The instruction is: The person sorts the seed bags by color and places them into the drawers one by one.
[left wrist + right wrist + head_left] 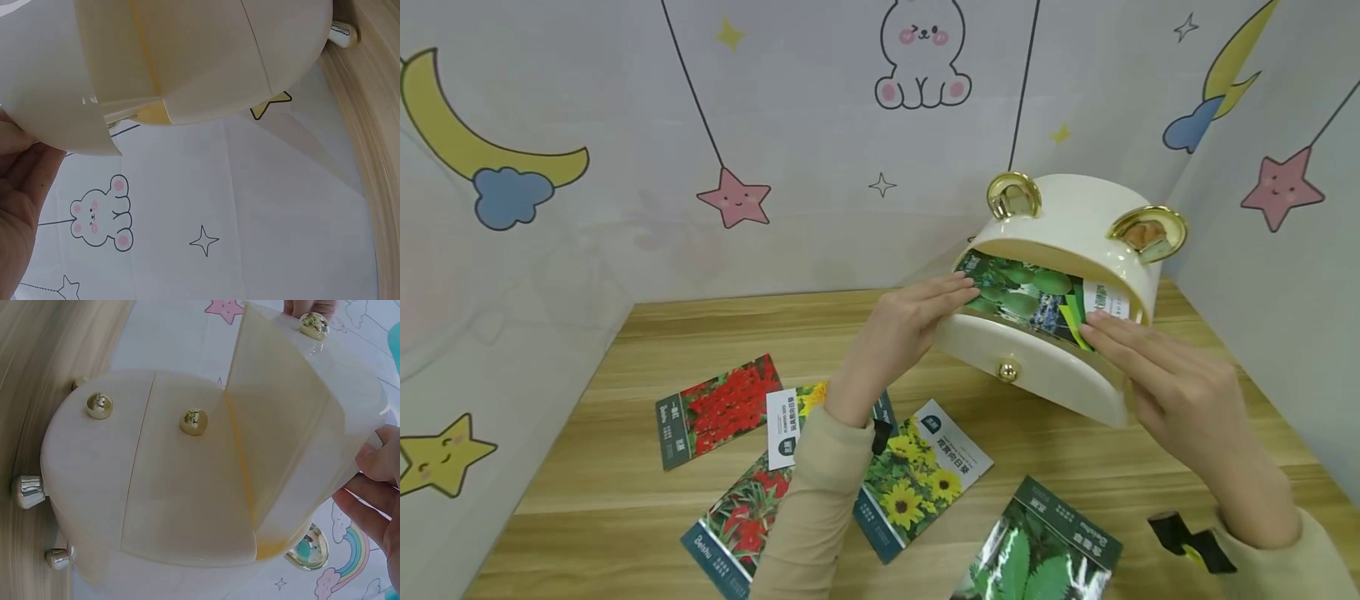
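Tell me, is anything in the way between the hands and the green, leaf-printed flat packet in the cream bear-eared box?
Nothing visible is. The left hand and right hand have fingertips at opposite ends of the packet. The cream curved front panel with its round gold knob sits below.

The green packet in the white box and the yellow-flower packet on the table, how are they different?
The green packet sits in the opening of the white box, while the yellow-flower packet lies on the table. The green packet's picture is mostly green; the yellow-flower packet's shows bright yellow blooms. The left hand touches the green packet, but no hand is on the yellow-flower packet. Both have plant pictures and printed writing.
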The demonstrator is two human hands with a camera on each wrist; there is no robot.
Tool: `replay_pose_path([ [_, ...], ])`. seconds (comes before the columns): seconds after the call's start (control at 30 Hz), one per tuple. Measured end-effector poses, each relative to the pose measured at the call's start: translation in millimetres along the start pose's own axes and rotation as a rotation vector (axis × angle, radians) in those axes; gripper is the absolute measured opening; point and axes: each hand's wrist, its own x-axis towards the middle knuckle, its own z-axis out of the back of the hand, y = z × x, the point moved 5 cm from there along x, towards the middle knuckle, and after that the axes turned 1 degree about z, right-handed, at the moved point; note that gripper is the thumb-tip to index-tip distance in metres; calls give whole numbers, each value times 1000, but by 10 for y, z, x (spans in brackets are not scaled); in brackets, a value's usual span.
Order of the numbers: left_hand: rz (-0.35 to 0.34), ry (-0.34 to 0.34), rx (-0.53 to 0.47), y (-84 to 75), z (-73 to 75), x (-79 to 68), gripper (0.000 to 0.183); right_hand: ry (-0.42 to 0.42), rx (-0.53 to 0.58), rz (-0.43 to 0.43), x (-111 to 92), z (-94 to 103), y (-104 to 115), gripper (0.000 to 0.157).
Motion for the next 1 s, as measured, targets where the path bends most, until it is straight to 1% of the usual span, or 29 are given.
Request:
replay_pose_path([
  [0.1,2,27,-32,18,-10,19,37,2,-13,-1,-25,-7,-15,42],
  [0.2,2,38,-70,44,-14,28,35,13,-24,-1,-47,-13,-18,40],
  [0.33,7,49,-119,80,-23,40,34,44,-20,-13,-82,-29,-32,41],
  [0.4,14,70,-150,100,-32,46,35,62,-12,-18,-99,-43,-41,42],
  [0.47,27,104,-185,124,-47,57,36,83,-8,-24,-114,-61,-50,42],
  [0.63,75,214,-283,208,-92,84,37,124,-27,-34,-143,-87,-64,41],
  [0.77,88,273,-353,261,-112,122,34,144,-43,-40,-159,-88,-68,40],
  [0.87,79,310,-366,273,-121,154,32,155,-46,-41,-175,-83,-72,40],
  [1.0,63,371,-348,274,-129,188,33,175,-38,-42,-191,-75,-84,42],
])
